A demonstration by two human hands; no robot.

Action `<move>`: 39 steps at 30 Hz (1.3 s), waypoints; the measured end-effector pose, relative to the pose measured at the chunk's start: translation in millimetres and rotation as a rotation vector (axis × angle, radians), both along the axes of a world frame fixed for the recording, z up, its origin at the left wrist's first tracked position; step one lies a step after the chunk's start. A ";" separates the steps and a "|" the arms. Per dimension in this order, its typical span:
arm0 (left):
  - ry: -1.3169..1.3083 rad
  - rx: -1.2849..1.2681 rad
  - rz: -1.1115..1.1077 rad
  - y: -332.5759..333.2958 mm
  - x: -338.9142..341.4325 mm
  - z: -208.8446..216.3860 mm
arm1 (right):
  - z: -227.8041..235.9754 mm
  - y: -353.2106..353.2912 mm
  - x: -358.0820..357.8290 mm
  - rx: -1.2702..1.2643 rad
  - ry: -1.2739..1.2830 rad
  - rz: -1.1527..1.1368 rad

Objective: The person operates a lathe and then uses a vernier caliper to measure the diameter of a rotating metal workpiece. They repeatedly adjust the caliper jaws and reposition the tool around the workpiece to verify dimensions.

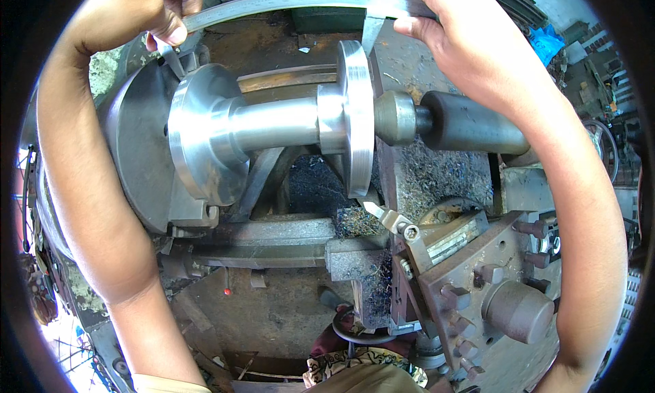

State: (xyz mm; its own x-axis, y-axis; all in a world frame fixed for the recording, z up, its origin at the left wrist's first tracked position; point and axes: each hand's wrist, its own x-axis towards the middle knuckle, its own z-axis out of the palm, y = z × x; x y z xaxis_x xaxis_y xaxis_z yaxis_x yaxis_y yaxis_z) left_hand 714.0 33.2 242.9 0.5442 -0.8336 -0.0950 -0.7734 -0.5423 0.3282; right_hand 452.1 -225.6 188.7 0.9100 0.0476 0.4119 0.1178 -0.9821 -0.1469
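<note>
A large steel vernier caliper (293, 1) spans the top of the view above a shiny flanged steel workpiece (273, 123) mounted in a lathe chuck (133, 147). My left hand (167, 11) pinches the caliper's left end, whose fixed jaw reaches down by the left flange. My right hand (454, 35) grips the caliper's sliding jaw, which hangs just right of the right flange (358, 113). A tailstock centre (396, 117) presses into the workpiece's right end.
The tool post (477, 277) with its cutting tool (382, 215) sits lower right, its tip close to the right flange. Dark metal swarf covers the carriage (437, 175). The lathe bed (273, 236) runs below. A handwheel (604, 147) is at far right.
</note>
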 end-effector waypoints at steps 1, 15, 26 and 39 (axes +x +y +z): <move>0.012 -0.008 0.010 -1.0 -5.9 0.5 | -0.3 -0.3 -1.2 0.026 0.006 0.002; 0.060 0.459 0.163 -33.1 -76.8 43.7 | 32.6 26.3 -15.3 -0.203 0.063 -0.023; 0.179 -0.040 0.000 -0.5 -67.7 17.7 | 27.9 6.7 -16.0 -0.157 0.163 -0.020; 0.029 -0.557 -0.036 55.9 -64.6 -53.6 | 33.2 9.5 -18.6 -0.190 0.130 0.019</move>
